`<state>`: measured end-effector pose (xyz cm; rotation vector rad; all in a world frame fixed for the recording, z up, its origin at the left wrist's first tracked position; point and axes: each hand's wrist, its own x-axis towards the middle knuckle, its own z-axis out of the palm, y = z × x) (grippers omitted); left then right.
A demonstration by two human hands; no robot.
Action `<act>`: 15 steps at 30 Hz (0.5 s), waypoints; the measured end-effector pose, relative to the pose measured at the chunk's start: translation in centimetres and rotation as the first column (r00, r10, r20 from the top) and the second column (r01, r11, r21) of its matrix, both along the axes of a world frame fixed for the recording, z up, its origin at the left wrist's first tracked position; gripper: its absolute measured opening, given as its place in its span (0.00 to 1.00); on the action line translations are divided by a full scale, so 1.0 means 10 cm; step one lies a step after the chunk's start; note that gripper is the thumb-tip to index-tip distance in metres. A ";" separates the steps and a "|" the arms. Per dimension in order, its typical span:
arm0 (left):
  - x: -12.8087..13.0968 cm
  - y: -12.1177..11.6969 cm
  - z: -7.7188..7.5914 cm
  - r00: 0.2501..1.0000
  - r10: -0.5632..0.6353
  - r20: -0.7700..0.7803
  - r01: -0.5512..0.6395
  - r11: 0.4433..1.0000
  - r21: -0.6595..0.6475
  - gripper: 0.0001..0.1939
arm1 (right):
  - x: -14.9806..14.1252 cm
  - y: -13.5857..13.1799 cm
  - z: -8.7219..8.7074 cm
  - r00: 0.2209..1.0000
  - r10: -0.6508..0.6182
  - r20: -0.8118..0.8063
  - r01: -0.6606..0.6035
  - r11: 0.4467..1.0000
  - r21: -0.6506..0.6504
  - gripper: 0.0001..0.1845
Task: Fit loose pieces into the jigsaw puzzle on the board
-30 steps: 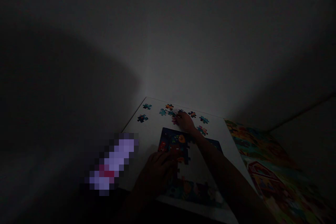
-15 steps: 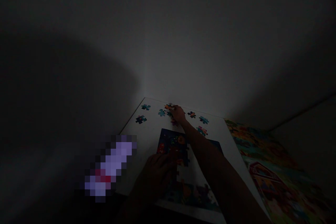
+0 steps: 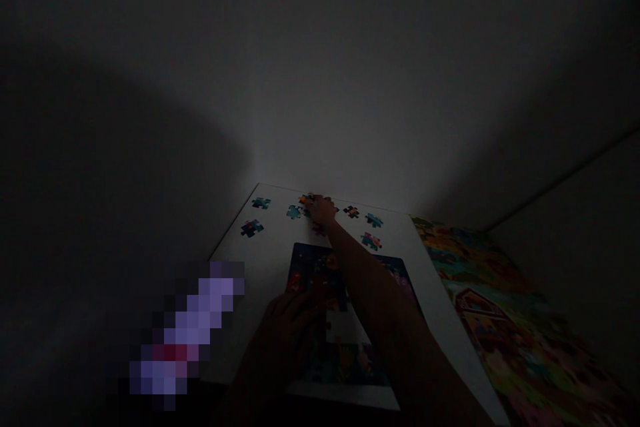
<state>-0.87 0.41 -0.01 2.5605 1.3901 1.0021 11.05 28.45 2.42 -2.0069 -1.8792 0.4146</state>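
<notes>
My right hand [image 3: 323, 210] reaches to the far part of the white table, fingers bent down on a puzzle piece in a cluster of loose pieces; the fingers partly hide it. Beside it lie an orange-toned piece [image 3: 305, 199] and a light blue piece [image 3: 294, 212]. My left hand [image 3: 293, 317] rests flat with fingers stretched over the left side of a partly assembled dark blue jigsaw puzzle [image 3: 306, 255]. A white gap shows in the middle of the puzzle, and my right forearm crosses over its right side.
More loose pieces lie on the table: a teal one [image 3: 261, 203], a dark blue one [image 3: 251, 228], a pinkish one [image 3: 371, 240] and others. A colourful farm picture [image 3: 480, 307] lies along the right. Walls [image 3: 340, 113] stand behind and left. A blurred purple patch [image 3: 200, 313] is at left.
The view has shifted so that the table appears farther left. My right hand stays at the cluster of pieces, and more of the puzzle's right part now shows. My left hand remains on the puzzle.
</notes>
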 end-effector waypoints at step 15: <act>0.00 0.00 0.03 1.000 -0.002 0.011 0.002 1.000 -0.009 0.16 | 0.10 0.11 -0.04 0.981 -0.031 -0.191 0.024 0.999 -0.037 0.33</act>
